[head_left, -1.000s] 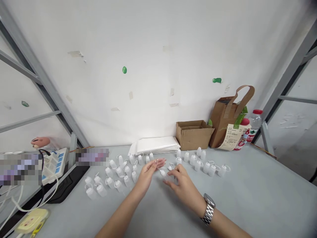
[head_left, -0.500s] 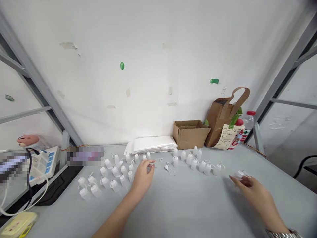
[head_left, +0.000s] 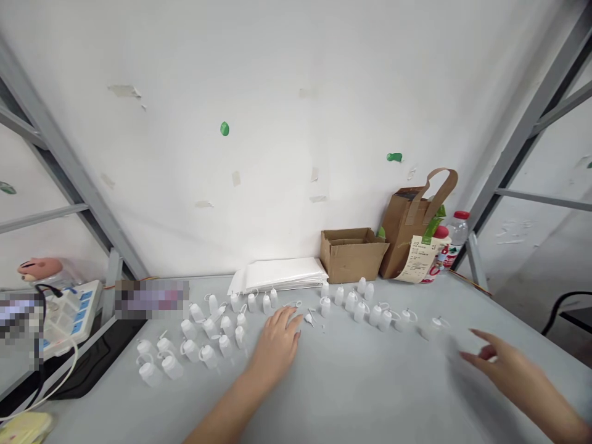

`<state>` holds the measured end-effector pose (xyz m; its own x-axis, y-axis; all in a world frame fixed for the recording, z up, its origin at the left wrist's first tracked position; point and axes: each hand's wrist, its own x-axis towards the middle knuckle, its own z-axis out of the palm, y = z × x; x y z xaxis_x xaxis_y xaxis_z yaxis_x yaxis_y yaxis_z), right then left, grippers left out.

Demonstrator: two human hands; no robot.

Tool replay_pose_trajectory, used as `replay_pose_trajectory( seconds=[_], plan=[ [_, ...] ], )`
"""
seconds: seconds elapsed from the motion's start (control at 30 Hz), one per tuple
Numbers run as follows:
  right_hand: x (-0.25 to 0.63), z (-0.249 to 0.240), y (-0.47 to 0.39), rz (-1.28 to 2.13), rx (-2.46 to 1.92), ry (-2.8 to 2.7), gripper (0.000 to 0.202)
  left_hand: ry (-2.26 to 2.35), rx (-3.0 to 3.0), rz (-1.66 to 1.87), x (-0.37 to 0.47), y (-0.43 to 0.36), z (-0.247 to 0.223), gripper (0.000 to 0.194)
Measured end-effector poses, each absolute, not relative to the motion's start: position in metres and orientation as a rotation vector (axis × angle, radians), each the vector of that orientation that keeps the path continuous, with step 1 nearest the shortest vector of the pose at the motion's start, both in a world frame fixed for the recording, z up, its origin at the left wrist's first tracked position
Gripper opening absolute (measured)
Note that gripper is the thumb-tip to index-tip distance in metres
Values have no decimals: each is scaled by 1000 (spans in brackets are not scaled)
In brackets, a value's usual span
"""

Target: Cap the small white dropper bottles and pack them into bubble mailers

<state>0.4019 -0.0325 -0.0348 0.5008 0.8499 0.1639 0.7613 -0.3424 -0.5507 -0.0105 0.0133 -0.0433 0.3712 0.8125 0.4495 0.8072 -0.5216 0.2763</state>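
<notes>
My right hand (head_left: 506,367) hovers over the right side of the grey table, thumb and fingers apart, holding nothing. Just left of it stands a small white squeeze bottle (head_left: 431,329) with a looped cap strap, slightly blurred. My left hand (head_left: 279,339) is palm down near the table's middle with its fingers extended. Beyond its fingertips are a white ring-shaped piece (head_left: 298,304) and a small white nozzle cap (head_left: 308,318). Several like bottles (head_left: 172,367) stand in rows to the left, and another group (head_left: 359,312) stands right of centre.
White flat envelopes (head_left: 280,274) lie stacked against the wall, beside an open cardboard box (head_left: 354,262). A brown paper bag (head_left: 401,225) and a red-capped plastic bottle (head_left: 457,231) stand behind on the right. A power strip (head_left: 87,314) with cables sits at the left edge.
My right hand has let go of the squeeze bottle, which now stands at the end of the right group, and has drawn back rightward. My left hand has turned flatter, fingers extended.
</notes>
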Motion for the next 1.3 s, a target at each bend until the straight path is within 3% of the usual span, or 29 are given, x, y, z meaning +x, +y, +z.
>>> replay_pose_trajectory(
  seconds=[0.1, 0.3, 0.47, 0.6, 0.7, 0.87, 0.97, 1.07, 1.3],
  plan=[
    [392, -6, -30, -78, -2037, -1420, 50, 1520, 2554, 876, -8, 18, -48, 37],
    [323, 41, 36, 110, -1893, -1824, 48, 1620, 2235, 931, -7, 21, -45, 36],
    [298, 37, 88, 338, -2111, -2016, 43, 1692, 2211, 898, 2, 21, -33, 32],
    [292, 26, 99, 356, -2127, -2010, 27, 1904, 2344, 633, 20, 29, -26, 30],
    [288, 28, 95, 341, -2117, -1985, 9, 2061, 2373, 453, 31, 40, -27, 28],
    [274, 55, 62, 215, -1984, -1919, 21, 2096, 2375, 458, 34, 56, -31, 33],
    [251, 61, 26, 291, -1683, -2026, 23, 2054, 2382, 523, 28, 61, -31, 32],
    [221, 47, -7, 474, -1439, -2150, 20, 1990, 2352, 616, 22, 60, -28, 27],
    [184, -5, -32, 717, -1404, -2221, 7, 1754, 2089, 930, 8, 39, -13, 21]
  ],
)
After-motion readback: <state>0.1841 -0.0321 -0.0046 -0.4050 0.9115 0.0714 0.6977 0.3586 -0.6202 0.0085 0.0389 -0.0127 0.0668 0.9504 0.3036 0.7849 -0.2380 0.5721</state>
